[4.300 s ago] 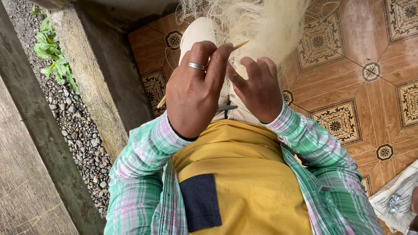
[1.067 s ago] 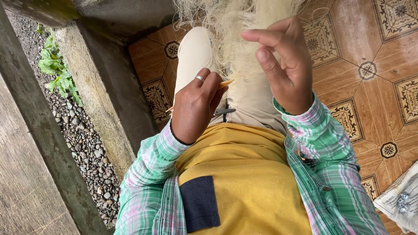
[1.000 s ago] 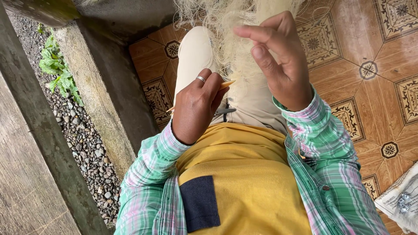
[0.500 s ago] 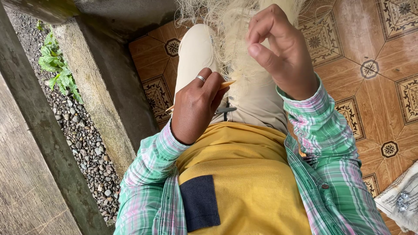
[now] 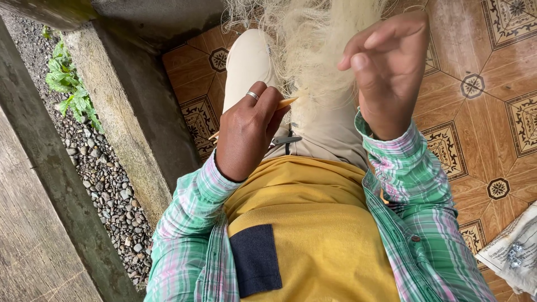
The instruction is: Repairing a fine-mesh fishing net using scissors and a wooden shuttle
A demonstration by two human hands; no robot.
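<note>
Pale fibre (image 5: 313, 50), a loose, tangled bundle of cream strands, hangs over your lap and spills across your beige trouser leg (image 5: 246, 67) as you sit above a patterned tile floor (image 5: 481, 112). Your left hand (image 5: 246, 134), ring on one finger, has its fingers (image 5: 268, 106) closed on a thin orange-tan stick (image 5: 285, 103), whose tip points into the lower edge of the bundle, touching or just short of it. Your right hand (image 5: 386, 72) is raised beside the bundle, thumb and forefinger pinched together; whether a single strand lies between them is too fine to tell.

By its look, the fibre should be very light, soft and limp, with no stiffness to hold a shape. Strands likely cling and snag on one another, so a broad grab would probably drag the whole mass. A fingertip pinch on a few strands near the free lower end, with the stick steadying the rest, seems the surer hold. Thin strands may break under a sharp tug.

To your left, a concrete kerb (image 5: 123, 112) borders the tiles, with gravel (image 5: 100, 179) and a green weed (image 5: 70, 84) beyond. At the lower right, a crumpled sheet of printed paper (image 5: 512, 251) lies on the floor.
</note>
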